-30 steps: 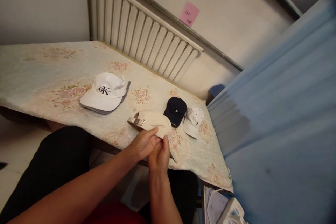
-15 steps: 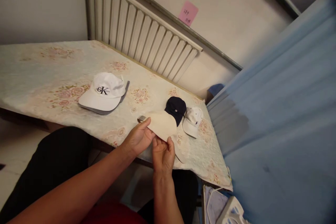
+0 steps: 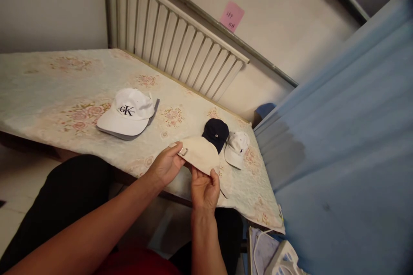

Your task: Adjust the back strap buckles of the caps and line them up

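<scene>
A cream baseball cap point(image 3: 200, 151) is held between both my hands above the near edge of the table. My left hand point(image 3: 168, 164) is closed on its strap end, thumb on top beside a small metal buckle. My right hand point(image 3: 205, 187) grips the lower rim, fingers underneath and partly hidden by the cap. Just beyond the cream cap lies a navy cap point(image 3: 216, 132) with a small light emblem. Touching it on the right is a white cap point(image 3: 237, 149) with a small dark logo. Farther left sits a white cap with black letters point(image 3: 128, 114), a grey cap edge showing beneath it.
A floral cloth point(image 3: 171, 116) covers the table. Behind it stand a radiator point(image 3: 174, 34) and a wall with a pink note point(image 3: 232, 16). On the right hangs a blue curtain point(image 3: 332, 137). At lower right is a white appliance point(image 3: 284, 260) with a cord.
The cream cap has turned slightly in my hands, so its metal buckle now shows right of my left thumb. My right hand has shifted a little to the right. The other caps stay put.
</scene>
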`<state>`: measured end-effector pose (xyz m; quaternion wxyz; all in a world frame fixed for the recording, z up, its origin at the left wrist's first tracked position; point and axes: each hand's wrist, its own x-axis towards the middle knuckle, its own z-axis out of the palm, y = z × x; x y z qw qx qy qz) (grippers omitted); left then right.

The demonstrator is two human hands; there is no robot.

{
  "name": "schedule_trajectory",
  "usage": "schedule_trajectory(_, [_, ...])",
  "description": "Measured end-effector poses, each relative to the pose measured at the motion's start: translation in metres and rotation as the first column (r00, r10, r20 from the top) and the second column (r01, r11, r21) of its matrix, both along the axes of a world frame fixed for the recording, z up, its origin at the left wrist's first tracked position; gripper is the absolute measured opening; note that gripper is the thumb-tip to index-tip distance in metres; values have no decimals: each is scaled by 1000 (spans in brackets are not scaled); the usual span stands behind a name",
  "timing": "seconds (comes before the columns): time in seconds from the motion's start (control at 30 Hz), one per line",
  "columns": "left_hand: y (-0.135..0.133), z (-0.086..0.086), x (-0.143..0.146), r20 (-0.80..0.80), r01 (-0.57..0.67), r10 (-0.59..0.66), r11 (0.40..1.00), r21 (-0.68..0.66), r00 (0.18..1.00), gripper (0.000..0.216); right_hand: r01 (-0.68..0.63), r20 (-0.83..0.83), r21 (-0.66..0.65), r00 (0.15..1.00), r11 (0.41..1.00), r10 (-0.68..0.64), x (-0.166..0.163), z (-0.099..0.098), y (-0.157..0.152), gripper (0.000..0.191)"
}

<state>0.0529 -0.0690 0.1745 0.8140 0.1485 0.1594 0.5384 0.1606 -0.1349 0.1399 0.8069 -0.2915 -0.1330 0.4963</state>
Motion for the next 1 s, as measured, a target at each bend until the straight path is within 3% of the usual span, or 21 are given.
schedule_trajectory(0.3, [-13,-3,10,-34,72,-70,995,72,997,18,44,44,93,998,995,-48,-7,14,7,44])
schedule_trajectory(0.7, [-9,-3,6,65,57,-62,995,85,996,21,44,88,61,995,997,-49,-8,24,12,44])
schedule_trajectory(1.0, [-12,6,5,-42,44,-39,989,139,998,26,70,109,55,991,996,-76,-4,26,10,44])
